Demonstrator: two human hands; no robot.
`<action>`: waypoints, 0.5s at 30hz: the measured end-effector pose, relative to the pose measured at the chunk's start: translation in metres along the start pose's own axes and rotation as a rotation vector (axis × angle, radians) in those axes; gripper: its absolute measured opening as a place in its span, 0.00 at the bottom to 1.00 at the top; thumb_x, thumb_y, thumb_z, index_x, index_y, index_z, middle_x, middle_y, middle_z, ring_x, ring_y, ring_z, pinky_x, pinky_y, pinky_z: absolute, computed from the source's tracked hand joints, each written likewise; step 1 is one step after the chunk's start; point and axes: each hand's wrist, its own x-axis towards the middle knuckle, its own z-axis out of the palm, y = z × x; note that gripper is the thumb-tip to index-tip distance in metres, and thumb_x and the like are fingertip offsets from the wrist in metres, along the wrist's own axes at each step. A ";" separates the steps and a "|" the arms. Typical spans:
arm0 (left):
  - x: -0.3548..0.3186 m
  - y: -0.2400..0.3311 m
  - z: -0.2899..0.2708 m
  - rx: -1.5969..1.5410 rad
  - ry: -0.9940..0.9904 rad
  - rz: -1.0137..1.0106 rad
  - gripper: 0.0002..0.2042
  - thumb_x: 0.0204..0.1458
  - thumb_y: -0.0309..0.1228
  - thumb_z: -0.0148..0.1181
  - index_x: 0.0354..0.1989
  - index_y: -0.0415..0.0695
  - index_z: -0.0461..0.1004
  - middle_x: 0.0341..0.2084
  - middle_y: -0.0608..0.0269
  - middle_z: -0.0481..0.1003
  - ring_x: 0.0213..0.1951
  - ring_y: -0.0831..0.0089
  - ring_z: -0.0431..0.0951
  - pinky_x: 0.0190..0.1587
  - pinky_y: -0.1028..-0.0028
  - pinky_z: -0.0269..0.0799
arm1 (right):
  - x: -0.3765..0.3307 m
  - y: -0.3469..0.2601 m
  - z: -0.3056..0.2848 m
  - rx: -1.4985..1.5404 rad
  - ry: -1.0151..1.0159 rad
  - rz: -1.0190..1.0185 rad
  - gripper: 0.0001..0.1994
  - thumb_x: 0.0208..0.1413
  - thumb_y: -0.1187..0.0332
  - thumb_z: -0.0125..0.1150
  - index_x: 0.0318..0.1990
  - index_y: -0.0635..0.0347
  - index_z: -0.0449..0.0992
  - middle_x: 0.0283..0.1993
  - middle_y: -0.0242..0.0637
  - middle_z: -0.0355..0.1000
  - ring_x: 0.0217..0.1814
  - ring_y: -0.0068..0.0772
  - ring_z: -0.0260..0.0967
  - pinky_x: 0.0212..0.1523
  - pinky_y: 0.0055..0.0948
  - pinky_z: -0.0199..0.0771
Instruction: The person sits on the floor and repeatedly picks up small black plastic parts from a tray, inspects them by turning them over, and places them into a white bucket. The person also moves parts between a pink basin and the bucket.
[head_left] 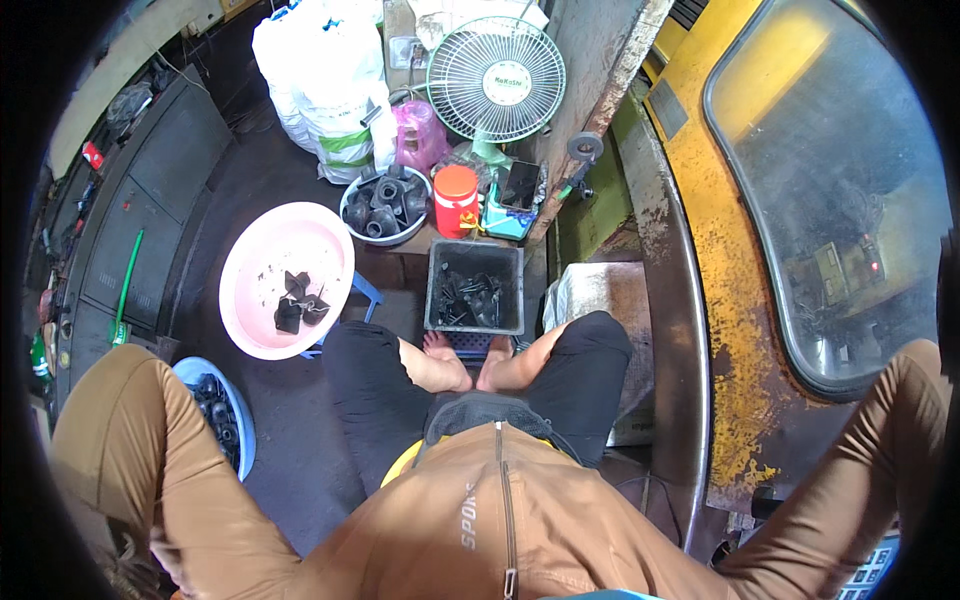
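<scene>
While arms bend outward, we guess a pause.
Fingers: can't tell (cut off); next likely needs reaching black bin.

Left arm, right arm spread wide to sides, elbows sharply bent.

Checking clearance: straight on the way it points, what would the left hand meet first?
Nothing identifiable before the picture ends: the brown-sleeved left forearm runs toward the lower edge, where only a sliver of the left hand seems to show; exact aim and depth unclear.
</scene>
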 end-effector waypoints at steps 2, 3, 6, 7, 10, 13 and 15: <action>0.001 0.001 -0.001 0.005 0.025 0.009 0.15 0.55 0.31 0.53 0.48 0.35 0.70 0.29 0.58 0.76 0.27 0.69 0.77 0.29 0.75 0.74 | 0.014 -0.016 -0.003 0.123 -0.020 -0.025 0.22 0.49 0.70 0.63 0.52 0.61 0.68 0.53 0.46 0.67 0.39 0.37 0.72 0.37 0.33 0.73; 0.002 0.002 -0.002 0.008 0.043 0.015 0.15 0.55 0.31 0.53 0.48 0.35 0.70 0.29 0.58 0.76 0.27 0.69 0.77 0.29 0.74 0.74 | 0.020 -0.026 -0.004 0.203 -0.030 -0.041 0.22 0.49 0.70 0.63 0.53 0.61 0.68 0.53 0.46 0.67 0.39 0.37 0.72 0.37 0.33 0.73; 0.001 0.009 -0.003 -0.013 0.159 0.094 0.15 0.55 0.31 0.53 0.48 0.35 0.70 0.28 0.58 0.76 0.28 0.69 0.77 0.29 0.74 0.75 | 0.031 -0.064 -0.002 0.446 -0.046 -0.084 0.22 0.49 0.70 0.63 0.53 0.62 0.68 0.53 0.47 0.67 0.39 0.37 0.72 0.37 0.33 0.73; -0.001 0.013 -0.001 -0.017 0.231 0.144 0.15 0.55 0.31 0.53 0.48 0.35 0.70 0.28 0.58 0.76 0.28 0.69 0.77 0.29 0.74 0.75 | 0.030 -0.079 0.002 0.549 -0.064 -0.097 0.22 0.49 0.71 0.63 0.53 0.62 0.68 0.54 0.47 0.67 0.39 0.37 0.72 0.37 0.33 0.73; -0.007 0.020 0.034 -0.029 0.457 0.244 0.15 0.55 0.30 0.53 0.48 0.34 0.70 0.28 0.58 0.76 0.28 0.69 0.78 0.29 0.74 0.75 | 0.013 -0.127 0.023 0.847 -0.115 -0.097 0.22 0.49 0.71 0.63 0.53 0.62 0.68 0.54 0.48 0.67 0.40 0.37 0.72 0.37 0.33 0.74; -0.015 0.006 0.119 -0.270 0.221 -0.116 0.15 0.55 0.30 0.53 0.48 0.34 0.70 0.28 0.58 0.76 0.28 0.69 0.78 0.30 0.74 0.76 | -0.029 -0.182 0.058 1.094 -0.184 -0.056 0.22 0.49 0.71 0.63 0.54 0.62 0.68 0.54 0.48 0.67 0.40 0.37 0.73 0.37 0.33 0.74; -0.013 -0.018 0.191 -0.920 -0.149 -0.367 0.19 0.61 0.37 0.45 0.54 0.38 0.67 0.40 0.58 0.76 0.38 0.72 0.77 0.46 0.72 0.72 | -0.071 -0.227 0.085 1.214 -0.244 0.004 0.22 0.49 0.72 0.63 0.54 0.62 0.68 0.55 0.49 0.67 0.40 0.37 0.73 0.37 0.33 0.74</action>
